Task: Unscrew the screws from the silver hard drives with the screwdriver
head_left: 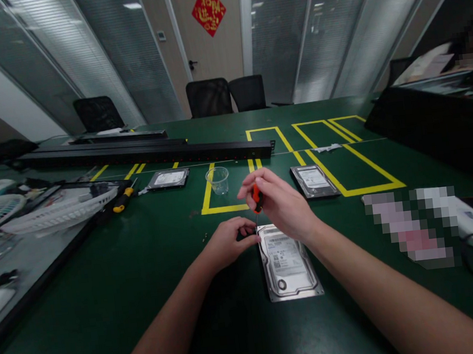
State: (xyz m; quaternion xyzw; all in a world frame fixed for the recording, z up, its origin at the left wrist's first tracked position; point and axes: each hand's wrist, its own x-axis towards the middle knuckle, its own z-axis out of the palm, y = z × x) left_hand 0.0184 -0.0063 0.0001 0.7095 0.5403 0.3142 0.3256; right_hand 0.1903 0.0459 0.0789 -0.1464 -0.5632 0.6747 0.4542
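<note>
1. Hidden parts: the right hand covered the far right corner of the near hard drive; the tip of the screwdriver was too small to make out, and pixelation masked an object at right
2. Pose: both forearms converged from below on the drive, which lay label up on the green table; the right hand was raised over its far left corner, the left hand low beside that corner
3. Hands: the right was closed around the orange-and-black handle, shaft downward; the left was half curled, thumb at the drive's edge, though whether it gripped anything could not be told
</note>
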